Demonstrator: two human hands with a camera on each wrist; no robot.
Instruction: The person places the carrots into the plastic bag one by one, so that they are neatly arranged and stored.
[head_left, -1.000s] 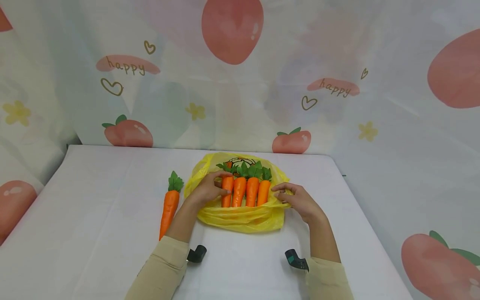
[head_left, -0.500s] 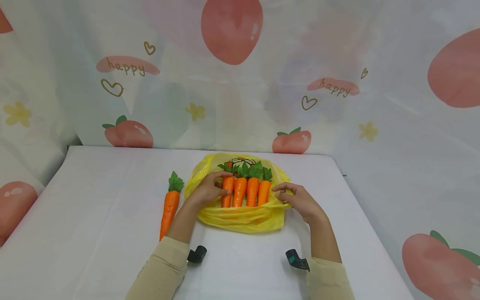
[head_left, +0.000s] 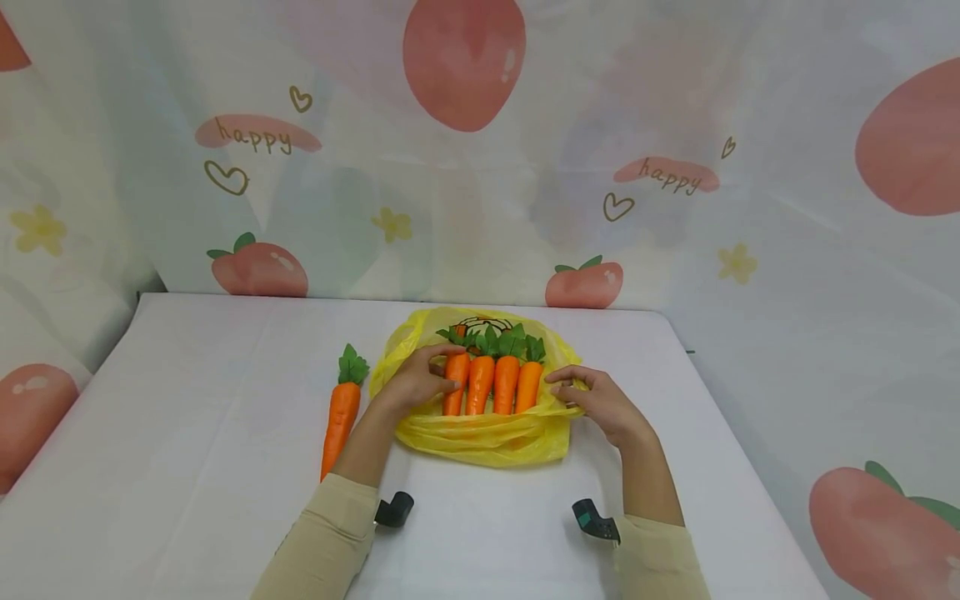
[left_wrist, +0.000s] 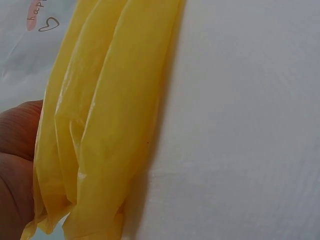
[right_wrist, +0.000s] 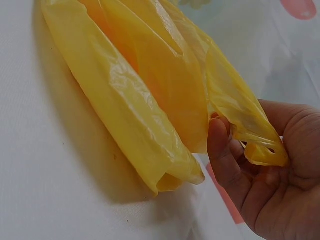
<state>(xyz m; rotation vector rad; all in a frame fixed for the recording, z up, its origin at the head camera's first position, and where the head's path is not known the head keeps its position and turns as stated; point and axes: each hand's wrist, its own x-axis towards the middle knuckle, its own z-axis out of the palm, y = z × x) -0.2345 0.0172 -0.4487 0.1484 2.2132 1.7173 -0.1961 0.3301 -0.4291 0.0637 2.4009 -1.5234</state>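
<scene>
A yellow plastic bag lies with its mouth spread, its folds also showing in the left wrist view. Several orange carrots with green leaf tops lie side by side in it, their lower ends hidden by the front fold. My left hand holds the leftmost carrot, thumb on its front and a finger near its top. At the bag's right edge, my right hand grips the plastic; in the right wrist view the curled fingers have the bag's edge between them and the palm.
One more carrot lies outside the bag, left of my left forearm, which hides its tip. Everything rests on a white-covered table. A printed curtain with fruit patterns hangs behind it and at the sides.
</scene>
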